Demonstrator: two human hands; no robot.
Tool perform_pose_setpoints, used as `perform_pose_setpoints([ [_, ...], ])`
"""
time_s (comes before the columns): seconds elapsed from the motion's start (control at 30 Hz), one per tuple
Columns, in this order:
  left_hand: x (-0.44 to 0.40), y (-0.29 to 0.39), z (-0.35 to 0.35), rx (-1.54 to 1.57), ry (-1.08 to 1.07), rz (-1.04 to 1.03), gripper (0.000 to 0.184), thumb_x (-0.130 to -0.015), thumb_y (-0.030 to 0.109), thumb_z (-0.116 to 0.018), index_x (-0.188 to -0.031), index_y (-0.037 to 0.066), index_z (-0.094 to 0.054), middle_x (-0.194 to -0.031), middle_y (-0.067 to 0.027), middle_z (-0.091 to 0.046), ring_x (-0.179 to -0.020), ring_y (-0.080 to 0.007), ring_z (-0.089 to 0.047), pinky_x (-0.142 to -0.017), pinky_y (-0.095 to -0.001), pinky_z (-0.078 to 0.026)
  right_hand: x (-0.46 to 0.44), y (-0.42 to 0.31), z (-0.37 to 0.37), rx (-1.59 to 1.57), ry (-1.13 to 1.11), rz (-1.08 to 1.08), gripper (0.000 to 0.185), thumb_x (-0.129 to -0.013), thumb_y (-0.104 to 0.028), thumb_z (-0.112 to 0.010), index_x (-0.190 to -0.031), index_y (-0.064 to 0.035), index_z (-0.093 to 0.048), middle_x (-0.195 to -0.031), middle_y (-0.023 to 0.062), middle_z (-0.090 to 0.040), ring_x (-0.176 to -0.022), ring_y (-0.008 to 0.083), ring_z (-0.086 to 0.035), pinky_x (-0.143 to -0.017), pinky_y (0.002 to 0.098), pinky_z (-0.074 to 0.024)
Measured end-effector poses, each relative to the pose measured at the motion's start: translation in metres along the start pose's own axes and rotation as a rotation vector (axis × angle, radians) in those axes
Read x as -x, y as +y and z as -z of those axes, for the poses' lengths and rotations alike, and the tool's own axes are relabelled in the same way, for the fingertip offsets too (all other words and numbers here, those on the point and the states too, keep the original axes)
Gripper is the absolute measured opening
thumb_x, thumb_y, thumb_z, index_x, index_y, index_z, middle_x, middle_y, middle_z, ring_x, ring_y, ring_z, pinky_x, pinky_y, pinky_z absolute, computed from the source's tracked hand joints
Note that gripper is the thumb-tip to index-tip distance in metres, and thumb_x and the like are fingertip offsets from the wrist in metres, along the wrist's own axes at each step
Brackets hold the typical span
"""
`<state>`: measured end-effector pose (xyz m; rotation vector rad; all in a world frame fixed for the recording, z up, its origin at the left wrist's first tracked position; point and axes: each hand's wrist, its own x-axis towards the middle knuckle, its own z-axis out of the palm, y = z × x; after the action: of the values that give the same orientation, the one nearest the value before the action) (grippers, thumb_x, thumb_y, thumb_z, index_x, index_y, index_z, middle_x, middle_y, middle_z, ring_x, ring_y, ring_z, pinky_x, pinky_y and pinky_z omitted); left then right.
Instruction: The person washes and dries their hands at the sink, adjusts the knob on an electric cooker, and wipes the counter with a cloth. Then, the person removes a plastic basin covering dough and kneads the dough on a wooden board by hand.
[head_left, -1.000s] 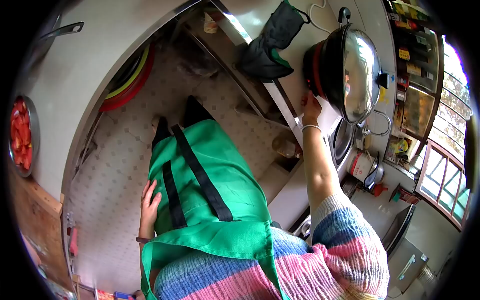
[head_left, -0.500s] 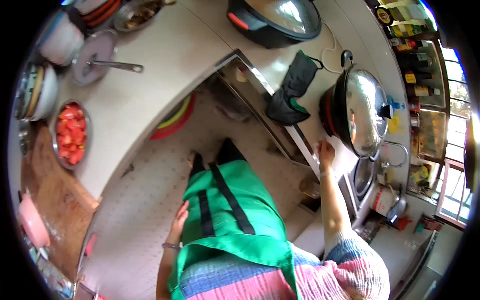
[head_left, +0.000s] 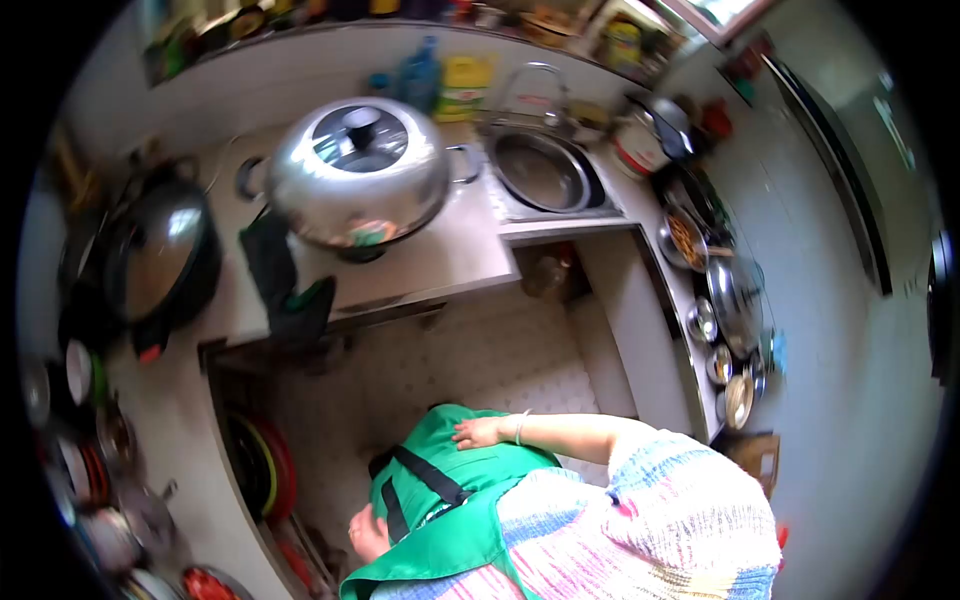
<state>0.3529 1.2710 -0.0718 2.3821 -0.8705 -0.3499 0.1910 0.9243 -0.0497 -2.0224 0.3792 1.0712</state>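
My right hand [head_left: 478, 433] lies on the front of the green apron [head_left: 450, 520] I wear, with its fingers stretched out and nothing in them. My left hand [head_left: 369, 533] hangs beside the apron's left edge near the black straps [head_left: 428, 473], its fingers apart and holding nothing. Ahead of both hands, a large pot with a domed steel lid [head_left: 360, 185] stands on the counter. A dark cloth mitt with a green lining [head_left: 285, 275] lies at the pot's left and droops over the counter edge.
A sink with a metal basin [head_left: 542, 172] lies right of the pot. An electric pan with a glass lid [head_left: 160, 255] stands at left. Several bowls, including one of nuts or beans [head_left: 683, 238], line the right counter. Chopped red food fills a dish [head_left: 210, 583] at lower left.
My view has swung to the right, toward the sink. My right hand has left the counter edge beside the lidded pot and come down onto the apron. My left hand stays beside the apron.
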Motion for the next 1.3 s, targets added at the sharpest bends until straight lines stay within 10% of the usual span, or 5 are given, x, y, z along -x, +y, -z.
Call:
perform_pose_setpoints([
  [0.13,-0.027,0.024,0.009,1.364,-0.226,1.282,0.033,-0.085,0.016,-0.058,-0.116,0.006,-0.059,-0.109,-0.0138,-0.064,-0.094,-0.0219,-0.063,-0.074,-0.0337,-0.054,0.098,0.016,0.006,-0.418,0.288,-0.047,0.055,-0.094,-0.041,-0.049,-0.138,-0.0076,-0.044,-0.141,0.0163,-0.043,-0.13,0.0308,-0.04,-0.109,0.0377,-0.0313],
  [0.37,-0.064,0.031,-0.106,1.199,-0.786,1.549,0.033,-0.09,0.019,-0.053,-0.116,-0.001,-0.056,-0.111,-0.0176,-0.064,-0.096,-0.0259,-0.064,-0.078,-0.0364,-0.053,0.13,0.185,-0.122,-2.251,0.271,-0.216,0.025,-0.089,-0.021,-0.061,-0.102,-0.0006,-0.066,-0.086,0.0127,-0.069,-0.059,0.011,-0.064,-0.046,0.0217,-0.0506],
  [0.57,-0.052,0.077,-0.154,0.961,-0.941,1.306,0.036,-0.094,0.022,-0.048,-0.115,-0.007,-0.053,-0.113,-0.0209,-0.064,-0.097,-0.0293,-0.064,-0.081,-0.0387,-0.053,0.124,0.266,-0.224,-0.554,0.339,-0.548,0.029,-0.082,-0.027,-0.06,-0.1,-0.0059,-0.069,-0.099,0.017,-0.068,-0.1,0.0271,-0.065,-0.085,0.0444,-0.0505],
  [0.8,-0.02,0.238,-0.117,-0.369,-0.516,-0.283,0.03,-0.078,0.014,-0.058,-0.107,0.007,-0.061,-0.091,-0.0131,-0.064,-0.084,-0.0306,-0.064,-0.07,-0.0419,-0.053,0.173,0.207,-0.085,0.308,0.797,-0.248,0.011,-0.073,-0.016,-0.056,-0.079,-0.0085,-0.061,-0.078,0.0086,-0.058,-0.077,0.0239,-0.057,-0.071,0.0379,-0.0439],
  [1.3,0.152,0.145,-0.099,0.047,-0.174,0.438,0.029,-0.077,0.016,-0.062,-0.103,0.005,-0.065,-0.092,-0.0141,-0.063,-0.089,-0.0318,-0.061,-0.078,-0.0423,-0.05,0.049,0.03,-0.003,0.237,0.666,0.413,0.034,-0.079,-0.013,-0.058,-0.11,-0.0008,-0.058,-0.102,0.0205,-0.061,-0.098,0.0372,-0.057,-0.085,0.0451,-0.0472],
])
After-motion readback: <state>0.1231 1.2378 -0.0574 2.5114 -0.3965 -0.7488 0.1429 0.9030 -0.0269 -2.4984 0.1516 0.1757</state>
